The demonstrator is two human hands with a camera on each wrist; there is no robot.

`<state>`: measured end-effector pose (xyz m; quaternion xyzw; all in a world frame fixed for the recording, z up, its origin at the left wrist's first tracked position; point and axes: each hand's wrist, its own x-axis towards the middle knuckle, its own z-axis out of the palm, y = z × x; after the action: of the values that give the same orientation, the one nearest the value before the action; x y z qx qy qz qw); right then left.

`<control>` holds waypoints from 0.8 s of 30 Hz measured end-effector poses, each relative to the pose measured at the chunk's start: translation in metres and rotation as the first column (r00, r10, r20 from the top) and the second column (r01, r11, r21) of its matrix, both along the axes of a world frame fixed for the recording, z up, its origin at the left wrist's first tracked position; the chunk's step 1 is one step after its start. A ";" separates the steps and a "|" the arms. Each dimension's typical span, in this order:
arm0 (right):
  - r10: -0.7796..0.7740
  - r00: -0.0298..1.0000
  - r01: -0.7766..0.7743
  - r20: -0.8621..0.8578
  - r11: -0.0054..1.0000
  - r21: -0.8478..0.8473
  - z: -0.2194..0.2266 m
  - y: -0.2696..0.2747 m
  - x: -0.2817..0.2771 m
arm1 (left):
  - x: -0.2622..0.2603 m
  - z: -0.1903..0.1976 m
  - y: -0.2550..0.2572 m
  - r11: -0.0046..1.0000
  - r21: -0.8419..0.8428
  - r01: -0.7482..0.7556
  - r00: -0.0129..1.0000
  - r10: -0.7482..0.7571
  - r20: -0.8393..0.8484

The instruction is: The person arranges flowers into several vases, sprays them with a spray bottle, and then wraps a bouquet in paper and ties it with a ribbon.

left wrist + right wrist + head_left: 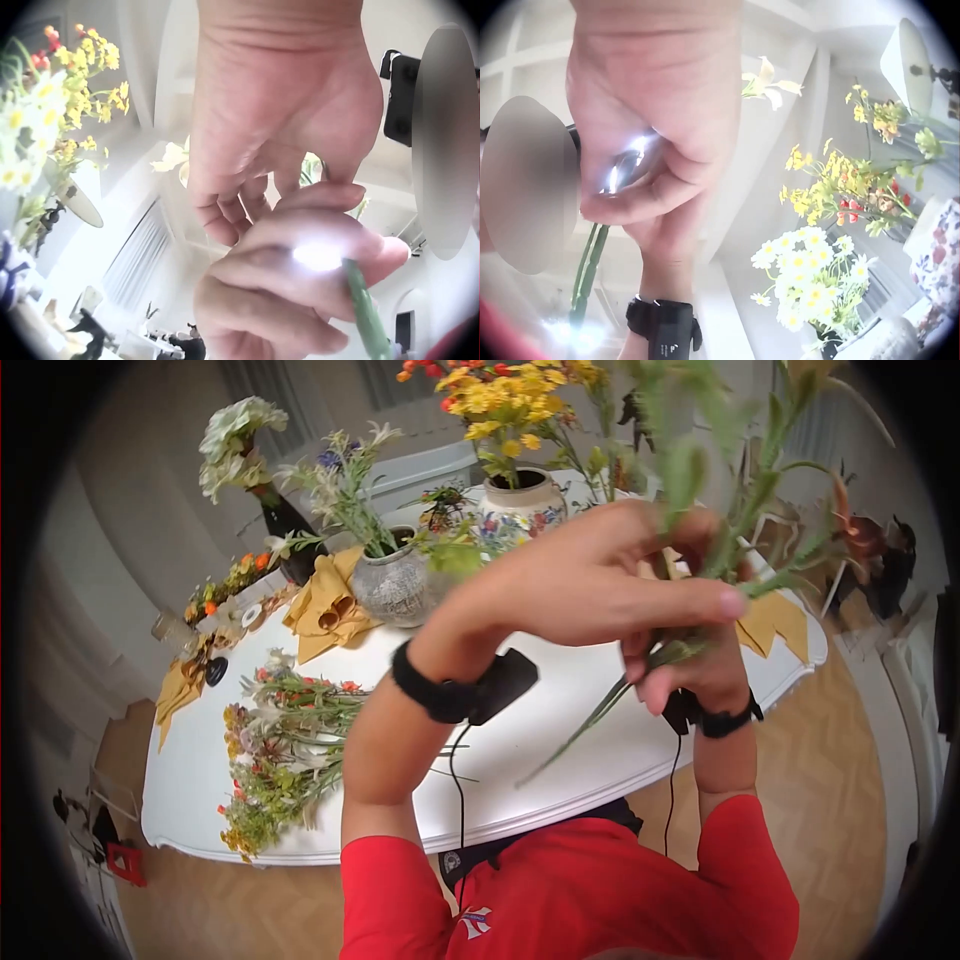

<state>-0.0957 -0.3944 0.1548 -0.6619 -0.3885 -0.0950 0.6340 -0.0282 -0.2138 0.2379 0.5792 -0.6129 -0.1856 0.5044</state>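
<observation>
I have both hands raised over the white surface (560, 750), near its right part, and the leafy stems (590, 718) are between them. My left hand (590, 585) reaches across with its thumb laid along the greenery and its fingers curled behind, a nearly closed grip round the stems. My right hand (705, 665) is just below it, its thumb and fingers closed in a pinch on the same greenery; the right wrist view shows the green stalk coming out past my thumb. The leafy upper part rises blurred above my hands, with a brownish bloom (862, 532) off to its right, and a thin stem end slants down to the left over the surface.

Well to the left of my hands, a spread of mixed flowers (290, 745) lies on the surface, stems toward me. Behind it stand a grey textured vase (393, 590) holding pale flowers, a dark vase (288, 528) with whitish blooms, and a painted vase (518, 518) with yellow flowers (505, 405). A mustard cloth (328, 610) lies beside the grey textured vase.
</observation>
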 end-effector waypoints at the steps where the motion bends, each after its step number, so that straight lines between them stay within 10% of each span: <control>1: -0.088 0.996 0.088 0.008 0.996 0.013 -0.002 0.001 -0.002 | 0.001 -0.002 -0.001 0.999 -0.012 -0.038 0.999 0.038 0.015; 5: -0.416 0.906 0.424 -0.080 0.882 0.206 -0.007 0.020 -0.007 | -0.019 -0.001 0.008 0.968 -0.049 -0.247 0.967 0.250 0.048; 6: -0.548 0.836 0.541 -0.019 0.819 0.191 -0.011 0.023 -0.004 | -0.009 -0.025 -0.011 0.823 -0.462 -0.329 0.821 0.492 0.291; 8: -0.653 0.744 0.652 0.142 0.756 0.061 -0.029 0.005 0.006 | -0.014 -0.025 -0.007 0.766 -0.459 -0.451 0.753 0.602 0.264; 16: -0.685 0.617 0.771 0.387 0.624 -0.126 -0.026 0.010 -0.005 | -0.016 -0.037 -0.008 0.644 -0.628 -0.437 0.529 0.748 0.399; 20: -0.468 0.872 0.483 -0.142 0.870 0.097 -0.017 0.012 -0.019 | -0.006 -0.036 -0.014 0.737 -0.583 -0.341 0.735 0.596 0.323; 24: -0.457 0.883 0.467 -0.103 0.876 0.117 -0.007 0.001 -0.011 | -0.008 -0.027 -0.011 0.871 -0.379 -0.312 0.918 0.380 0.118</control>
<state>-0.1066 -0.3937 0.1482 -0.6928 -0.1885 -0.2463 0.6510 -0.0359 -0.2249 0.2112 0.5948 -0.5670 0.0766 0.5646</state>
